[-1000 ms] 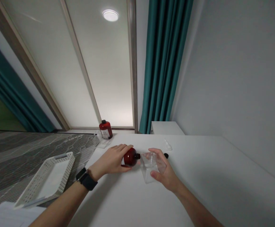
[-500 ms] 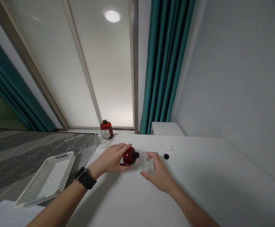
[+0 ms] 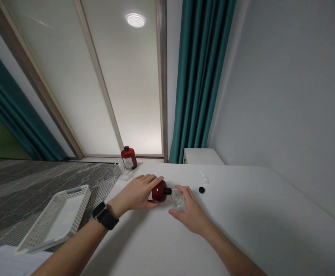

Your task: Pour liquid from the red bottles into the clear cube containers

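Note:
My left hand [image 3: 142,192] is wrapped round a dark red bottle [image 3: 159,191], tipped on its side with its uncapped neck pointing right. The bottle's mouth is at the rim of a clear cup [image 3: 178,201]. My right hand [image 3: 188,210] holds that cup, fingers and thumb curved round it. Whether liquid is flowing is too small to tell. A black cap [image 3: 202,190] lies on the white table to the right of the cup. Behind it is a clear plastic piece [image 3: 204,177], perhaps a small funnel or spoon.
A second red bottle [image 3: 129,158], capped and labelled, stands at the table's far left corner beside clear containers [image 3: 119,168]. A white perforated basket [image 3: 82,207] and paper [image 3: 9,260] are at the left. A white cabinet [image 3: 204,156] stands beyond the table [image 3: 242,214].
The bottle has moved slightly right, and the cup slightly left, so the bottle's mouth now meets the cup's rim. Both hands keep their hold.

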### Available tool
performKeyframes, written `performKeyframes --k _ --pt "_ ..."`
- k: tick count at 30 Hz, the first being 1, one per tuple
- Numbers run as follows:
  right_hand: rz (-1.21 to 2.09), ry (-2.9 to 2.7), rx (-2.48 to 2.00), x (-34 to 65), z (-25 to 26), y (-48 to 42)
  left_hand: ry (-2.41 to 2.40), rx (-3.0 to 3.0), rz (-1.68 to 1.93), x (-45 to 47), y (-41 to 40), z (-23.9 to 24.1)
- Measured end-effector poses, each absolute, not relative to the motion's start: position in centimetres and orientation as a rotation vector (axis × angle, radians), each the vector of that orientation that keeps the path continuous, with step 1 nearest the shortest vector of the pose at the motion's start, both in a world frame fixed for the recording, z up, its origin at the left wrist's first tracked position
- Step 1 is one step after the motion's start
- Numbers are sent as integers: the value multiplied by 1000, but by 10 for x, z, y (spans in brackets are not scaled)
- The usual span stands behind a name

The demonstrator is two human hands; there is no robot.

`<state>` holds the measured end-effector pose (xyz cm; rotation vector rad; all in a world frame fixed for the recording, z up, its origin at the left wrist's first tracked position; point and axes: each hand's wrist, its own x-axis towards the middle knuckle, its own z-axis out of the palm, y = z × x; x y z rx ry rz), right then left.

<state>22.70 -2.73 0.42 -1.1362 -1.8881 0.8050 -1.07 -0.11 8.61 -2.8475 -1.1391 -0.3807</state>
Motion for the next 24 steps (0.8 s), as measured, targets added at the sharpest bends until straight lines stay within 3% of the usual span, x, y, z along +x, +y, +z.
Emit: performKeyframes --k 24 --pt "740 -1827 -1139 221 -4 -32 -1034 -2800 -272 -6 3 97"
